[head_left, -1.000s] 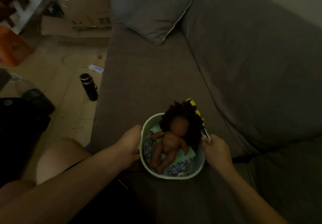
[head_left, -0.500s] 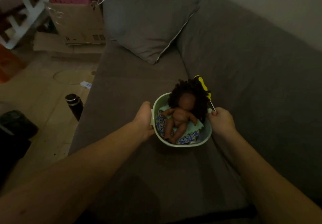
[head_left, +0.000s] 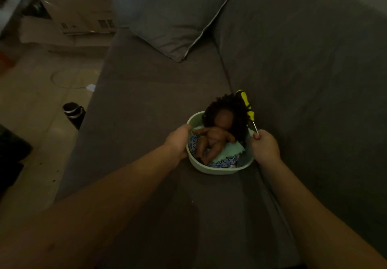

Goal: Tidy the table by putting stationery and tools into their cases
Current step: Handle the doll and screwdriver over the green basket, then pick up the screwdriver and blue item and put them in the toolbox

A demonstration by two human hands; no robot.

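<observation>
A pale green bowl point(head_left: 217, 169) rests on the grey sofa seat point(head_left: 146, 105). In it lies a dark doll point(head_left: 215, 136) with curly black hair on patterned cloth point(head_left: 224, 159). My left hand point(head_left: 178, 143) grips the bowl's left rim. My right hand point(head_left: 265, 146) is at the bowl's right rim and pinches the metal shaft of a yellow-and-black screwdriver point(head_left: 247, 107), whose handle points up and away behind the doll's hair.
A grey cushion point(head_left: 173, 17) leans at the sofa's far end, with the backrest point(head_left: 303, 69) to the right. On the floor to the left stand a black flask point(head_left: 74, 114), a white plug with cable point(head_left: 91, 86) and cardboard boxes point(head_left: 79, 11).
Both arms have stretched forward, carrying the bowl with the doll and the screwdriver farther along the sofa seat. The grips are unchanged.
</observation>
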